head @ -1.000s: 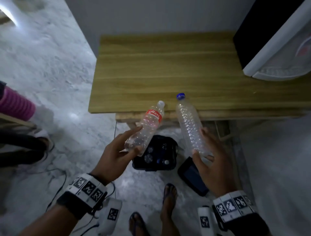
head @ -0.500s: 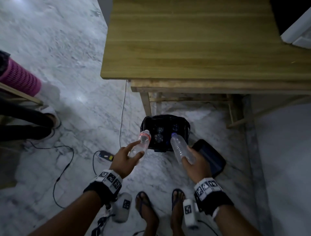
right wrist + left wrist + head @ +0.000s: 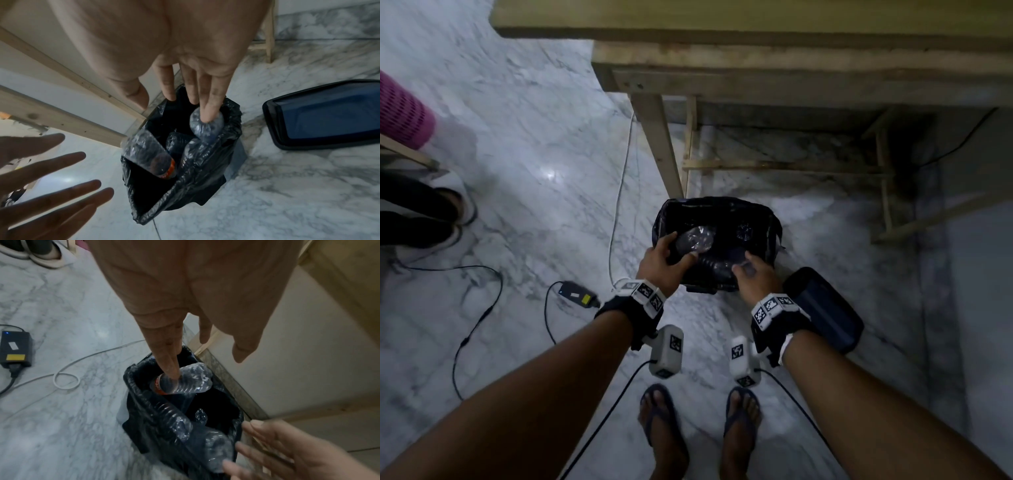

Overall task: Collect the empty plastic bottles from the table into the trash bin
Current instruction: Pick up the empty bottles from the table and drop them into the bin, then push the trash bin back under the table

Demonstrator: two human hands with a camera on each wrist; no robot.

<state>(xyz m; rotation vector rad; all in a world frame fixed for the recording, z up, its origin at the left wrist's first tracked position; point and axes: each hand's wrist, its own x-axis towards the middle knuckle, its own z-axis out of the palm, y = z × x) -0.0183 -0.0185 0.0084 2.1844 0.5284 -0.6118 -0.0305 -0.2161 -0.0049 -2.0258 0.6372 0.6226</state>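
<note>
A black bag-lined trash bin (image 3: 722,204) stands on the marble floor in front of the table leg. Both my hands hover over its mouth with fingers straight. My left hand (image 3: 674,250) has fingertips on a clear red-labelled bottle (image 3: 185,382) that sits neck-down in the bin. My right hand (image 3: 748,270) touches the base of a second clear bottle (image 3: 205,125) leaning inside the near rim. In the wrist views neither hand wraps a bottle. Other clear bottles lie deeper in the bag (image 3: 205,178).
The bin's dark lid (image 3: 822,308) lies on the floor at its right. The wooden table (image 3: 756,20) and its leg (image 3: 657,144) stand just behind. A power adapter (image 3: 575,294) and cables trail at left. Another person's shoes (image 3: 448,219) are at far left; my sandalled feet (image 3: 661,428) below.
Both hands carried the bottles from table height down to the bin. The grips around the bottles have opened and the bottles now sit in the bin.
</note>
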